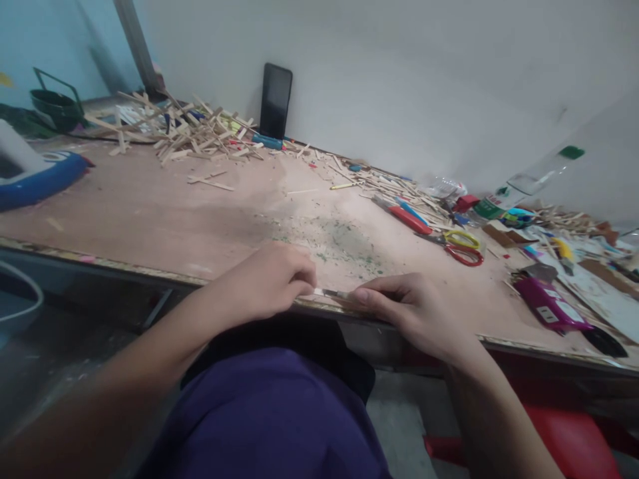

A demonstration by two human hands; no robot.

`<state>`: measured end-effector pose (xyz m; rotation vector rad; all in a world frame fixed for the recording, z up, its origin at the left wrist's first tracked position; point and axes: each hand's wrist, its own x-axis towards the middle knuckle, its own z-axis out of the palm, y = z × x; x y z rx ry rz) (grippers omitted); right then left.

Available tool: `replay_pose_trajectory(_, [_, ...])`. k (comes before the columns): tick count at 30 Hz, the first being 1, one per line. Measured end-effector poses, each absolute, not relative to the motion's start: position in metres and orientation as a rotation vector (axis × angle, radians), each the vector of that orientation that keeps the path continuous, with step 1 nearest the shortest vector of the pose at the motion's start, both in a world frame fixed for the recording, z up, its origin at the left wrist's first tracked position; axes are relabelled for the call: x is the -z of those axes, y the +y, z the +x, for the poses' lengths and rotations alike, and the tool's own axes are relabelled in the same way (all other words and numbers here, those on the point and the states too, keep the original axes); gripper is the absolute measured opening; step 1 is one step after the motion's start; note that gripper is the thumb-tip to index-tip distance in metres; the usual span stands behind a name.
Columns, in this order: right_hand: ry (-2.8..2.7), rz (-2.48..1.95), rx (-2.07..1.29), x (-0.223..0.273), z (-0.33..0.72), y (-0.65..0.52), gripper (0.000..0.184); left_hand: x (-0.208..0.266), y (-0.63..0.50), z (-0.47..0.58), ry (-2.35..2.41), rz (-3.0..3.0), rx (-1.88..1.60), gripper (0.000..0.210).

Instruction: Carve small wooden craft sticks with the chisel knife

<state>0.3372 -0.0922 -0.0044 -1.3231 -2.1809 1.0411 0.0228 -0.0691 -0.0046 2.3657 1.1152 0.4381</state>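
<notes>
At the table's front edge, my left hand [279, 276] is closed, its thumb and fingers pinching the left end of a small thin strip [330, 293]. The strip looks whitish at that end and dark toward the middle; its exact kind is too small to make out. From the other side, my right hand [407, 303] pinches the strip's right end between thumb and forefinger. Beneath it a light wooden edge shows. Green crumbs [344, 243] are scattered on the tabletop just beyond both hands.
A phone [276, 100] leans on the wall beside a heap of wooden sticks [200, 130]. Rightward lie a red-handled tool [409, 218], scissors [462, 247], a plastic bottle [524, 186] and a purple pouch [549, 303]. A blue-and-white object [44, 176] stands at left.
</notes>
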Motion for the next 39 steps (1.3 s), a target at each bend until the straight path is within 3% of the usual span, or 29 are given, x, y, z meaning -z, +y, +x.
replay_pose_trajectory(6, [-2.179,-1.338,-1.052,0.0058,0.3411,-0.0889,0.047,0.0052,-0.0688,0.0211,1.098,2.372,-0.451,0.027])
replay_pose_trajectory(12, [-2.161,-1.3,-0.989,0.0113,0.3381,-0.0923,0.033,0.0044,-0.0665,0.0205,1.102,2.378,-0.441,0.025])
replay_pose_trajectory(39, [-2.186,-1.286,-1.036,0.0108,0.3391,-0.0931,0.038,-0.0024,-0.07,0.0262,1.21,2.358,-0.295,0.022])
